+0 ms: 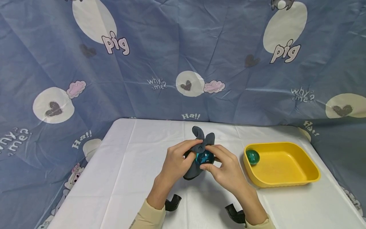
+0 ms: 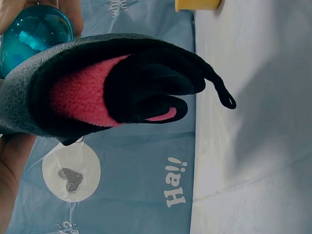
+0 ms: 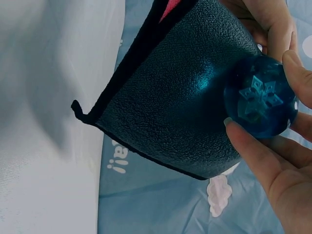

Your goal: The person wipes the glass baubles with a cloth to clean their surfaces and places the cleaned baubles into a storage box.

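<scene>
Over the middle of the table, my left hand (image 1: 178, 159) pinches a dark grey cloth (image 1: 192, 171) with black edging. Its pink inner side shows in the left wrist view, where the cloth (image 2: 80, 92) hangs folded with a small black loop at one corner. My right hand (image 1: 227, 170) holds a clear blue-teal ball (image 1: 206, 157) between thumb and fingers, against the cloth. A snowflake shape shows in the ball (image 3: 261, 97) in the right wrist view. Part of the left hand is hidden behind the cloth in both wrist views.
To the right stands a yellow tray (image 1: 286, 163) with a green-teal ball (image 1: 253, 156) at its left end. Black curved pieces (image 1: 172, 203) show beside both wrists. A blue printed curtain (image 1: 160, 57) hangs behind the white-covered table (image 1: 137, 178).
</scene>
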Available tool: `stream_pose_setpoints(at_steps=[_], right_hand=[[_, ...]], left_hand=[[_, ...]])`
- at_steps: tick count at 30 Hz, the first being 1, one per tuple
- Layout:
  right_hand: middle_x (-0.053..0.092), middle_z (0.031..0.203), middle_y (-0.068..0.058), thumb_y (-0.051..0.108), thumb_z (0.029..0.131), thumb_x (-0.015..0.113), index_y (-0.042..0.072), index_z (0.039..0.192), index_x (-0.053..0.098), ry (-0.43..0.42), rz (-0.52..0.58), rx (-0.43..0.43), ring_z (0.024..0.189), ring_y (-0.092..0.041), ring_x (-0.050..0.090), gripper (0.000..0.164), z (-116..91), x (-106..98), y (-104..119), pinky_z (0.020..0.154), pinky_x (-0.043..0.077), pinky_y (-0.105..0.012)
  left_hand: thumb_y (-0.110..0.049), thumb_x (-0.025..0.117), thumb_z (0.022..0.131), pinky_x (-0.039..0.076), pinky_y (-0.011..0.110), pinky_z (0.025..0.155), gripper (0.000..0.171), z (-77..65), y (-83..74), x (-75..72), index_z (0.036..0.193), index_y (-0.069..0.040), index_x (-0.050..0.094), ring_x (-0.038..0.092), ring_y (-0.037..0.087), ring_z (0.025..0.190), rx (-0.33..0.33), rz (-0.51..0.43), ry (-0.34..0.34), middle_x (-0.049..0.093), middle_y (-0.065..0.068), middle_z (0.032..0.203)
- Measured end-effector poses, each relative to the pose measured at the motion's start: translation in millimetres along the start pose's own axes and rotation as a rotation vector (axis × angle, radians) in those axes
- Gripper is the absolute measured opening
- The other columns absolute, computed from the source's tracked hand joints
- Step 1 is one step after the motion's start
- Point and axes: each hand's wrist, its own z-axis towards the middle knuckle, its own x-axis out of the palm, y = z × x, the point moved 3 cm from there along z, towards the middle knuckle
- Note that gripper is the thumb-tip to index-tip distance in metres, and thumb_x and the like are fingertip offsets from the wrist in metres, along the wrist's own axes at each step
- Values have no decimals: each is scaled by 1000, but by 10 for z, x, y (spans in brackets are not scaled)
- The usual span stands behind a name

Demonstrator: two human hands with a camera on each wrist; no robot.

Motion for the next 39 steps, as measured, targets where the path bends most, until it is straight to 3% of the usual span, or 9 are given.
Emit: stream_pose_setpoints(at_steps=[39], right_hand=[[69, 113, -2, 24, 81, 81, 9, 130, 63, 8, 1, 8, 98, -14, 70, 55, -10, 15, -8, 79, 61, -25]], left_hand=[[-2, 59, 93, 59, 29, 90, 38, -5, 6, -6, 125, -21, 69, 69, 13, 112, 8, -1, -5, 73, -1, 118]])
